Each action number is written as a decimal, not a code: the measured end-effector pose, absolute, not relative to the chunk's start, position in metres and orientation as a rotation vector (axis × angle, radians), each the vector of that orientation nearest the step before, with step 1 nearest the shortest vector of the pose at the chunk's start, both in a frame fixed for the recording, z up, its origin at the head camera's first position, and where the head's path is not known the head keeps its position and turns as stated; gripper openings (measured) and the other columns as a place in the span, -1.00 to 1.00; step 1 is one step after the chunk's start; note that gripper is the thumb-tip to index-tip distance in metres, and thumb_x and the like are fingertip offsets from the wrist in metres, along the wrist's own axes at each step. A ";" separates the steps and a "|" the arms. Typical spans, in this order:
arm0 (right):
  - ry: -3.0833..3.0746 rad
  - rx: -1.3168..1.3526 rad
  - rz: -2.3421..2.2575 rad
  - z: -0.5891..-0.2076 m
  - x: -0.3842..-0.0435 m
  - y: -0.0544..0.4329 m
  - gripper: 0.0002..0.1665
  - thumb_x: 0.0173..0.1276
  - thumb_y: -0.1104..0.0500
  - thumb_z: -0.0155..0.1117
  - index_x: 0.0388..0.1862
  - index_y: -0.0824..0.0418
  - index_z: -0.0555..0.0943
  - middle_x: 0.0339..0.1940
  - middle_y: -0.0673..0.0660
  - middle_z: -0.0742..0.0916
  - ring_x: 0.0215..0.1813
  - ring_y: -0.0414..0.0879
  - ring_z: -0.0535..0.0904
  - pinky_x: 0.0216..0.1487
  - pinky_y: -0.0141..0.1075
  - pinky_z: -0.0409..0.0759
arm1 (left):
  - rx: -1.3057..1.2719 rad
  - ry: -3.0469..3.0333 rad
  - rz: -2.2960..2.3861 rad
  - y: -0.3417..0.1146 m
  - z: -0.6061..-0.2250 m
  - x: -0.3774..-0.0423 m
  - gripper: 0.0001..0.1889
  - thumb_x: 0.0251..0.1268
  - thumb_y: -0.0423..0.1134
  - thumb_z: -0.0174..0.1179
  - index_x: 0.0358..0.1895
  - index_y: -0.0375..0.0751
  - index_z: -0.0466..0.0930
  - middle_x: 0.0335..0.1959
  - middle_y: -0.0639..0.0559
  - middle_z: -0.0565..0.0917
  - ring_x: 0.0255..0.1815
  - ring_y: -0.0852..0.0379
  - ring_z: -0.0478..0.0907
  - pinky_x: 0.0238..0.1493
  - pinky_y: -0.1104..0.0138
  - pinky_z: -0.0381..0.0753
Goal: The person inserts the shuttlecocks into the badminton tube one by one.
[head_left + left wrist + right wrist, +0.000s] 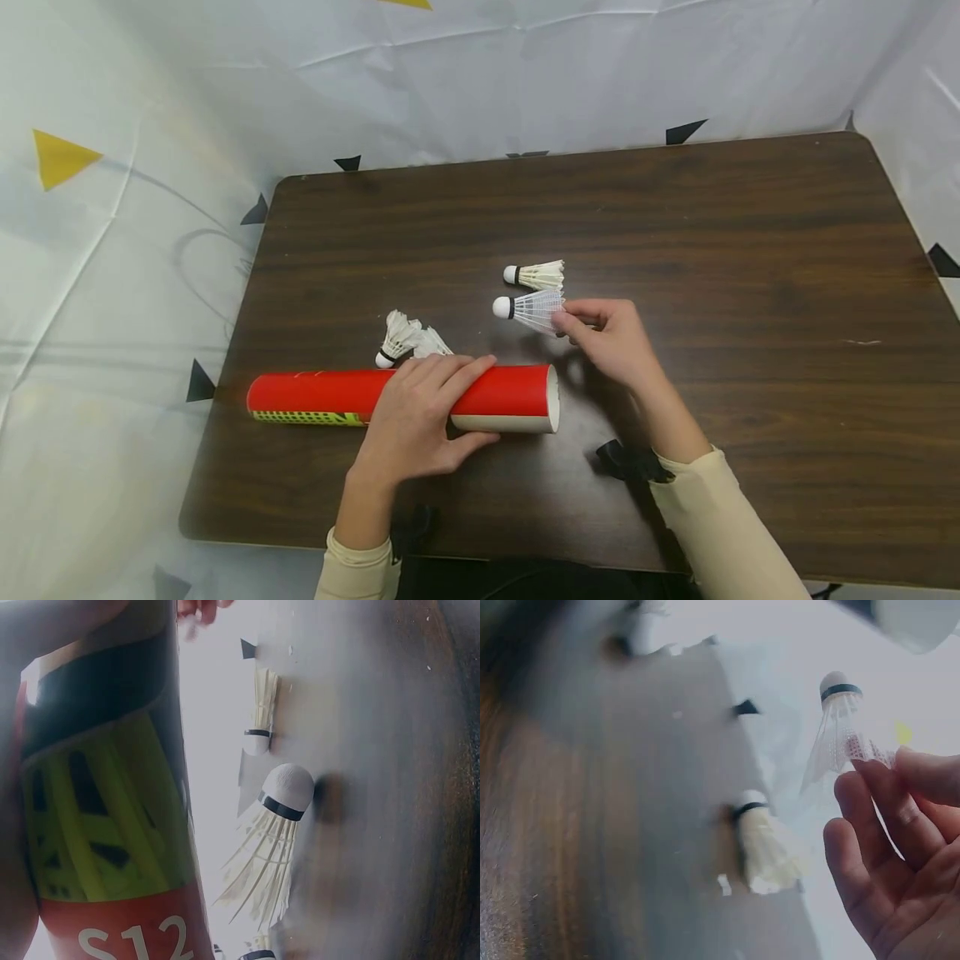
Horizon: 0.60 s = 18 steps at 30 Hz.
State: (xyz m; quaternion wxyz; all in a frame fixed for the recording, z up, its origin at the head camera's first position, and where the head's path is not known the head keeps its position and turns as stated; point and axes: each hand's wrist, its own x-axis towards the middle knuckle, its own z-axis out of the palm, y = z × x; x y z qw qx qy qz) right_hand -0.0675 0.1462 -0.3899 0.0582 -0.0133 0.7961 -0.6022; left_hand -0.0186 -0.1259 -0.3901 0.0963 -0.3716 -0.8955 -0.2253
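My left hand (420, 417) grips a red shuttlecock tube (322, 387) lying sideways on the table, fingers over its top and thumb along the near side. The tube's uncapped end faces right. My right hand (618, 350) pinches a white shuttlecock (532, 311) by the rim of its netted skirt, cork pointing left. In the right wrist view, thumb and fingertips hold that skirt edge. Just beyond it lies a cream feather shuttlecock (542, 275). Two worn feather shuttlecocks, one (400, 335) overlapping the other (430, 344), lie behind the tube by my left fingers.
The dark wooden table (750, 250) has rounded corners. White sheeting (525, 83) with black and yellow triangles stands around its back and sides. A black strap (630, 462) hangs at my right wrist.
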 end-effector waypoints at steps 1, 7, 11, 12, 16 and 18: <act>2.404 -0.018 -1.846 -0.386 -0.064 0.148 -0.72 0.34 0.27 0.33 -0.07 0.45 0.70 -0.32 0.30 0.76 -0.42 -0.21 0.66 -0.32 -0.38 0.62 | -1.100 -2.652 -0.669 -0.126 -0.390 -0.019 -0.16 -0.07 0.22 0.41 0.36 0.03 0.44 0.06 0.10 0.60 0.04 0.11 0.53 0.02 0.17 0.48; 2.474 0.004 -1.898 -0.363 -0.043 0.158 -0.73 0.36 0.24 0.32 -0.08 0.42 0.71 -0.34 0.20 0.76 -0.42 -0.13 0.66 -0.37 -0.39 0.60 | -1.097 -2.656 -0.677 -0.127 -0.390 -0.018 -0.15 -0.07 0.22 0.42 0.38 0.04 0.42 0.06 0.09 0.60 0.05 0.10 0.53 0.01 0.15 0.49; 2.518 -0.034 -1.951 -0.350 -0.028 0.168 -0.77 0.33 0.30 0.33 -0.10 0.42 0.70 -0.36 0.09 0.77 -0.43 -0.14 0.68 -0.36 -0.41 0.62 | -1.095 -2.660 -0.679 -0.127 -0.389 -0.018 -0.14 -0.08 0.22 0.42 0.37 0.03 0.42 0.07 0.09 0.60 0.05 0.09 0.52 0.01 0.14 0.49; 2.538 -0.045 -1.952 -0.348 -0.024 0.171 -0.78 0.32 0.32 0.33 -0.11 0.42 0.71 -0.37 0.06 0.77 -0.43 -0.14 0.69 -0.38 -0.41 0.62 | -1.097 -2.660 -0.679 -0.127 -0.388 -0.018 -0.15 -0.08 0.21 0.42 0.37 0.03 0.43 0.07 0.09 0.60 0.05 0.09 0.53 0.02 0.14 0.49; 2.607 -0.116 -1.982 -0.344 -0.009 0.181 -0.85 0.26 0.43 0.33 -0.18 0.43 0.72 -0.42 0.04 0.77 -0.46 -0.16 0.68 -0.47 -0.42 0.56 | -1.109 -2.657 -0.679 -0.126 -0.386 -0.019 -0.15 -0.07 0.21 0.42 0.37 0.03 0.42 0.08 0.09 0.60 0.05 0.10 0.53 0.05 0.14 0.49; 2.638 -0.182 -1.992 -0.343 -0.003 0.187 -0.86 0.22 0.48 0.33 -0.23 0.44 0.72 -0.45 0.07 0.77 -0.48 -0.17 0.66 -0.55 -0.42 0.49 | -1.114 -2.654 -0.683 -0.126 -0.385 -0.019 -0.16 -0.07 0.21 0.42 0.36 0.01 0.43 0.08 0.09 0.60 0.04 0.10 0.53 0.06 0.14 0.48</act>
